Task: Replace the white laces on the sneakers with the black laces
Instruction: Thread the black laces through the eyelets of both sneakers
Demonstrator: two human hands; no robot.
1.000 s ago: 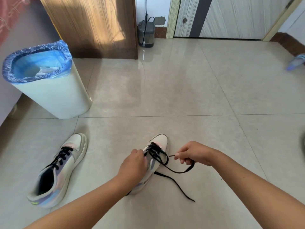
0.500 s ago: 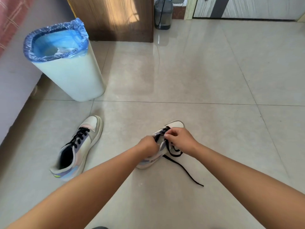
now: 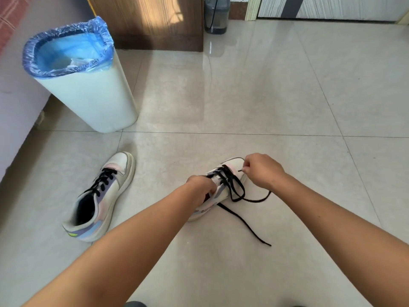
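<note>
Two pastel white sneakers lie on the tile floor. The left sneaker (image 3: 100,198) is fully threaded with a black lace and lies untouched. My left hand (image 3: 200,188) grips the tongue area of the right sneaker (image 3: 234,166) and steadies it. A black lace (image 3: 232,185) crosses its lower eyelets. My right hand (image 3: 263,171) pinches the tip of one lace end beside the shoe's toe. That end loops down to the right of the shoe. The other lace end (image 3: 245,224) trails loose across the floor toward me.
A white bin (image 3: 93,94) with a blue liner stands at the left, behind the left sneaker. A wooden cabinet (image 3: 150,21) and a small grey appliance (image 3: 215,14) are at the back. A grey wall or furniture side runs along the far left.
My right hand has moved from over the eyelets out to the right of the toe, drawing the lace end with it. My left hand stays on the shoe.
</note>
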